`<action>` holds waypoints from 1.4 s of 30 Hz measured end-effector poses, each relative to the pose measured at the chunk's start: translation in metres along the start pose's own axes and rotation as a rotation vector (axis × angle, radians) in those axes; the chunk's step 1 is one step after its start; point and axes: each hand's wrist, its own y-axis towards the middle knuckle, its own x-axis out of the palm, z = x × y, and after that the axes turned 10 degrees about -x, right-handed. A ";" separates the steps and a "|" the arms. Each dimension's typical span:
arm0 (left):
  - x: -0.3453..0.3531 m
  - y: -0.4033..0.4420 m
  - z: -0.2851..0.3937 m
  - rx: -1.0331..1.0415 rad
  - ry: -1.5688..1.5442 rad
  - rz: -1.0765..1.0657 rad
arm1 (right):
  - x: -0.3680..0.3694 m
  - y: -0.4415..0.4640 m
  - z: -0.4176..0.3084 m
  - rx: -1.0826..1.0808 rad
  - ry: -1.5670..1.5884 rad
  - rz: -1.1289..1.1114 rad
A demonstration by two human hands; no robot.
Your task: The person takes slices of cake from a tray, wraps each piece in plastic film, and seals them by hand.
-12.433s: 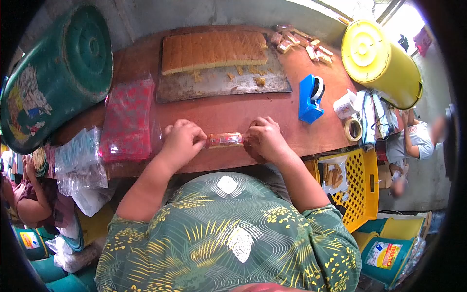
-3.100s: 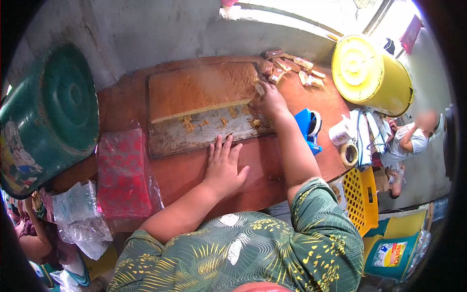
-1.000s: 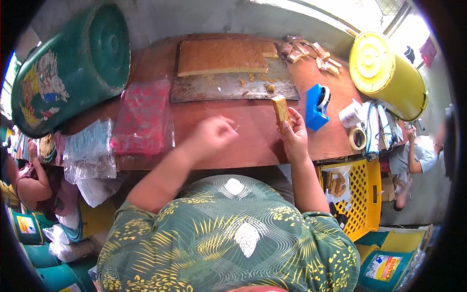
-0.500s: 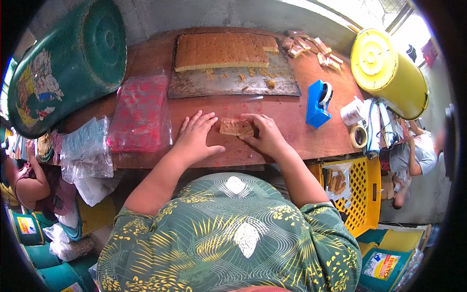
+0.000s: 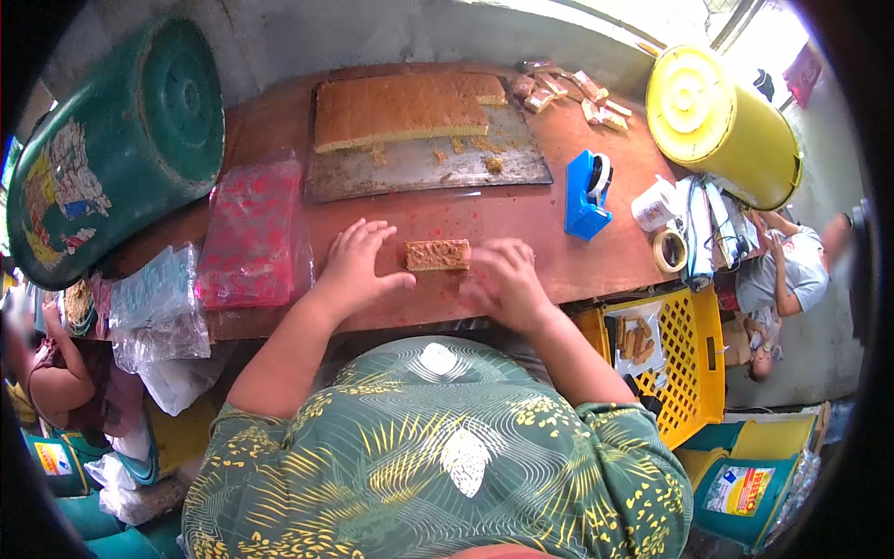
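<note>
A bar-shaped slice of cake (image 5: 438, 255), browned on top, lies on the wooden table between my hands. My left hand (image 5: 356, 259) rests to its left with fingers spread, apart from the slice and holding nothing. My right hand (image 5: 507, 279) is just off the slice's right end. Motion smears its fingertips, but the thumb and fingers look apart with nothing visible between them. Beyond them, a large sheet of cut cake (image 5: 400, 107) sits on a dark metal tray (image 5: 372, 177) with crumbs along its front.
A red-printed stack of plastic wrappers (image 5: 250, 238) and clear bags (image 5: 158, 307) lie left. Wrapped slices (image 5: 582, 88), a blue tape dispenser (image 5: 585, 200), a white cup (image 5: 656, 205) and a tape roll (image 5: 670, 251) are right. A yellow crate (image 5: 694, 363) stands below the edge.
My right hand has let go of the cake slice and drawn slightly right and down. The slice now lies straighter with its browned top showing. The whole view has shifted a little.
</note>
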 end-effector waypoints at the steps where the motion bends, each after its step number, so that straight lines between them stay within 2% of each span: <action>1: 0.001 0.010 -0.005 0.033 -0.083 0.049 | -0.003 -0.008 -0.007 -0.122 0.081 -0.077; 2: 0.002 0.017 -0.010 0.063 -0.166 0.091 | -0.006 -0.017 -0.018 -0.130 0.119 -0.170; 3: -0.001 0.023 -0.001 0.168 -0.222 0.242 | -0.001 -0.026 -0.020 -0.186 -0.005 -0.207; 4: -0.005 0.029 0.005 0.211 -0.243 0.213 | 0.002 -0.029 -0.021 -0.241 -0.132 -0.241; 6: -0.011 0.040 0.018 0.305 -0.286 0.166 | 0.005 -0.026 -0.024 -0.126 -0.055 -0.195; 7: -0.008 0.041 0.028 0.353 -0.283 0.212 | 0.006 -0.024 -0.026 -0.067 -0.013 -0.173; 10: 0.007 0.048 0.036 0.496 -0.099 0.180 | 0.006 -0.026 -0.026 -0.093 -0.050 -0.161; 14: 0.018 0.049 0.044 0.432 0.013 0.145 | 0.008 -0.028 -0.027 -0.085 -0.045 -0.137; 23: 0.028 0.053 0.049 0.501 0.155 0.306 | 0.011 -0.028 -0.025 -0.097 -0.062 -0.111; 26: 0.013 0.074 0.049 0.392 0.134 0.303 | 0.011 -0.028 -0.024 -0.107 -0.055 -0.094; 28: -0.030 0.093 0.060 0.180 0.157 0.227 | 0.012 -0.030 -0.023 -0.120 -0.027 -0.071; 31: -0.035 0.138 0.024 0.276 0.278 0.729 | 0.009 -0.027 -0.026 -0.118 -0.027 -0.048; 34: -0.038 0.136 0.021 0.293 0.156 0.627 | 0.011 -0.030 -0.024 -0.136 -0.009 -0.043; 35: -0.036 0.127 0.022 0.313 0.099 0.501 | 0.014 -0.033 -0.021 -0.145 0.010 -0.023; 38: -0.022 0.104 0.027 0.074 -0.042 0.049 | 0.000 -0.031 -0.021 -0.142 0.088 -0.025; 41: 0.020 0.096 0.006 0.200 -0.041 0.238 | -0.016 -0.032 -0.025 -0.126 0.110 -0.071; 42: 0.025 0.090 0.008 0.183 -0.049 0.259 | -0.021 -0.032 -0.025 -0.121 0.107 -0.081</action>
